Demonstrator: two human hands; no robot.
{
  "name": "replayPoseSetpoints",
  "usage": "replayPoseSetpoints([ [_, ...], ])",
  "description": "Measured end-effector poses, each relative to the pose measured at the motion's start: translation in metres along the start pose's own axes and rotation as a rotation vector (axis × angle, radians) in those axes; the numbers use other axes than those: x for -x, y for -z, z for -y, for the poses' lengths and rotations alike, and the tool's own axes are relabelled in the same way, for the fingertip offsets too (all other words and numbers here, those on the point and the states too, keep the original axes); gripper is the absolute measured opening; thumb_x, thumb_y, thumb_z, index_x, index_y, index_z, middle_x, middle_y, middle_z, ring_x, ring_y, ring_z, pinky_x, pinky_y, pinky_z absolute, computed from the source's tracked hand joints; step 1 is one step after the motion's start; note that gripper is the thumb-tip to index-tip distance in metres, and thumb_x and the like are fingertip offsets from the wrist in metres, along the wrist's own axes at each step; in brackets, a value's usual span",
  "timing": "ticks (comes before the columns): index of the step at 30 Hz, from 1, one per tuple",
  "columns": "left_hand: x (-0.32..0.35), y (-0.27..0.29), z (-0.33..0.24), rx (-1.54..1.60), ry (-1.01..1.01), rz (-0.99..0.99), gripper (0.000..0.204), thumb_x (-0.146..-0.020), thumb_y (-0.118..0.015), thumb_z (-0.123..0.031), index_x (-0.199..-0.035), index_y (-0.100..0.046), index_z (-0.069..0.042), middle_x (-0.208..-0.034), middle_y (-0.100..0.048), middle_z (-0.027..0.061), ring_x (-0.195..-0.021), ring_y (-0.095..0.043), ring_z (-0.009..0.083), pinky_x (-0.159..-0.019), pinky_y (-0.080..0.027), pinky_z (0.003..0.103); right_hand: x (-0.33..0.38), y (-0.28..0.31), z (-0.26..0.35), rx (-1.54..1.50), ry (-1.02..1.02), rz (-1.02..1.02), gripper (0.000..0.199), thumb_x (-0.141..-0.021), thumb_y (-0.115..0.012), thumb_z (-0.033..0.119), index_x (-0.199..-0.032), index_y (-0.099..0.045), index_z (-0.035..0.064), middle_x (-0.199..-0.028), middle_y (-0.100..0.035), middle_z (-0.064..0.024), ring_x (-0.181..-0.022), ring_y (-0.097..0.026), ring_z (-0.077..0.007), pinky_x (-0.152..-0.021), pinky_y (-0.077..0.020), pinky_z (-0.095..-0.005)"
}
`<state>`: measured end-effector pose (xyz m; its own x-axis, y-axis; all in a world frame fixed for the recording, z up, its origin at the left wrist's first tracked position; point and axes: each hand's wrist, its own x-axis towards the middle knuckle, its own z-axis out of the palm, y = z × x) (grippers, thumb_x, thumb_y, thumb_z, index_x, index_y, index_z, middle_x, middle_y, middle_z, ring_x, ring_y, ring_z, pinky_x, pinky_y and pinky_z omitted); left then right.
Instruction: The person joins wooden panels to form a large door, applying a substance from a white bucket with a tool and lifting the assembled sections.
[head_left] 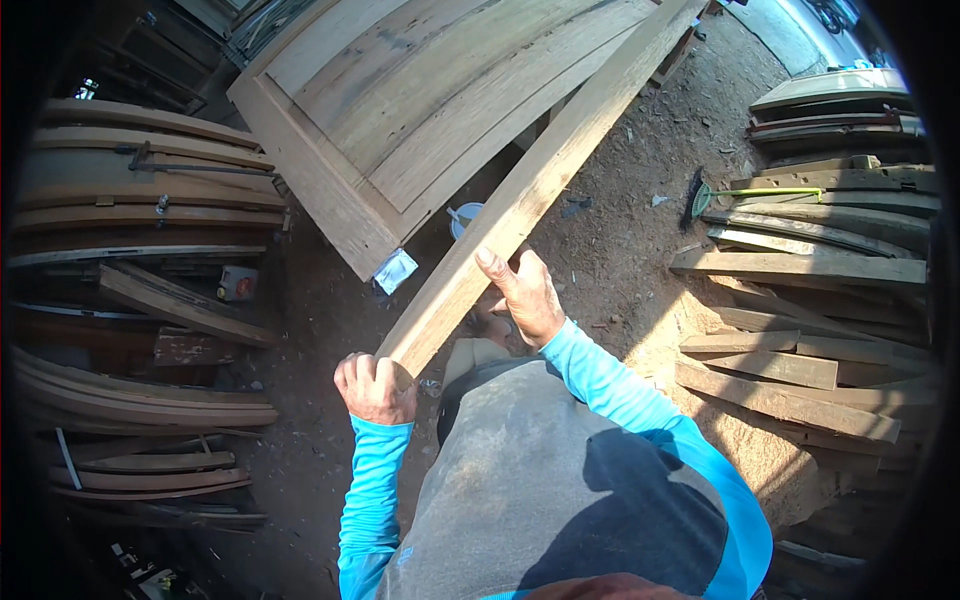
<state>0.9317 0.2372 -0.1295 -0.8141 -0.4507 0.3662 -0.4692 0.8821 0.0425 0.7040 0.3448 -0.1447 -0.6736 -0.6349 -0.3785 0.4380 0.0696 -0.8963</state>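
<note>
A long wooden beam (pixel 545 180) runs slantwise from my body toward the top right. My left hand (pixel 375 388) wraps over its near end, knuckles up. Farther along, my right hand (pixel 527 297) grips the beam's right side, thumb on top and the other fingers hidden underneath. Left of the beam lies a framed wooden panel (pixel 440 100), like a door, with dark streaks in its grain. A gap shows between the beam and the panel's near corner. What bears the beam's far end is hard to make out.
Stacks of curved-looking planks (pixel 150 200) line the left side. More timber (pixel 810 265) is piled at the right, with a green-handled tool (pixel 765 192) on it. A white bucket (pixel 465 217) stands beneath the beam. A small pale packet (pixel 395 271) sits by the panel's corner. Sawdust (pixel 745 440) covers the ground at right.
</note>
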Motion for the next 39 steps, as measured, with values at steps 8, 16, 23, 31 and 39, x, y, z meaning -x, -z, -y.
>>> replayPoseSetpoints([
  [8, 0.067, -0.003, -0.013, 0.039, -0.042, 0.009, 0.039, -0.048, -0.080, -0.016, -0.076, -0.054, -0.006, -0.084, -0.053, 0.0125, -0.089, -0.055, 0.0315, -0.089, -0.038, 0.045, 0.042, 0.008, -0.054, -0.136, -0.075, -0.075, 0.036, -0.079, -0.073, 0.030, -0.094, -0.066, -0.0016, -0.084, -0.061, -0.0045, -0.075, -0.055, -0.0124, -0.059, -0.0442, -0.0300],
  [16, 0.084, 0.025, 0.031, 0.353, 0.014, -0.131, 0.047, -0.062, -0.084, -0.022, -0.101, -0.061, -0.008, -0.099, -0.060, 0.0090, -0.101, -0.056, 0.0268, -0.093, -0.036, 0.044, 0.028, 0.006, -0.097, -0.570, -0.027, -0.108, 0.025, -0.089, -0.057, 0.019, -0.108, -0.056, 0.0031, -0.108, -0.059, -0.0090, -0.104, -0.057, -0.0219, -0.093, -0.0475, -0.0410],
  [23, 0.143, -0.033, 0.100, 0.943, 0.624, 0.431, 0.062, -0.078, -0.075, -0.041, -0.119, -0.057, 0.002, -0.111, -0.063, 0.0175, -0.102, -0.061, 0.0313, -0.091, -0.048, 0.042, 0.009, 0.000, -0.124, -0.742, 0.087, -0.309, 0.041, -0.090, -0.059, 0.031, -0.123, -0.053, 0.0063, -0.123, -0.057, -0.0092, -0.115, -0.053, -0.0257, -0.101, -0.0427, -0.0438],
  [31, 0.111, -0.116, 0.093, 1.698, 0.666, 0.877, 0.094, -0.078, -0.073, -0.054, -0.139, -0.036, 0.007, -0.125, -0.056, 0.0212, -0.117, -0.056, 0.0271, -0.102, -0.044, 0.037, -0.008, -0.044, -0.148, -0.659, 0.055, -0.412, 0.060, -0.092, -0.060, 0.043, -0.136, -0.044, 0.0053, -0.133, -0.051, -0.0124, -0.121, -0.049, -0.0295, -0.104, -0.0406, -0.0453],
  [39, 0.077, -0.140, 0.109, 1.941, 0.597, 0.996, 0.082, -0.086, -0.071, -0.040, -0.140, -0.033, 0.008, -0.131, -0.053, 0.0210, -0.123, -0.052, 0.0238, -0.104, -0.043, 0.035, -0.034, -0.045, -0.125, -0.603, 0.005, -0.486, 0.067, -0.091, -0.060, 0.047, -0.137, -0.040, 0.0010, -0.132, -0.051, -0.0179, -0.121, -0.049, -0.0320, -0.103, -0.0408, -0.0447],
])
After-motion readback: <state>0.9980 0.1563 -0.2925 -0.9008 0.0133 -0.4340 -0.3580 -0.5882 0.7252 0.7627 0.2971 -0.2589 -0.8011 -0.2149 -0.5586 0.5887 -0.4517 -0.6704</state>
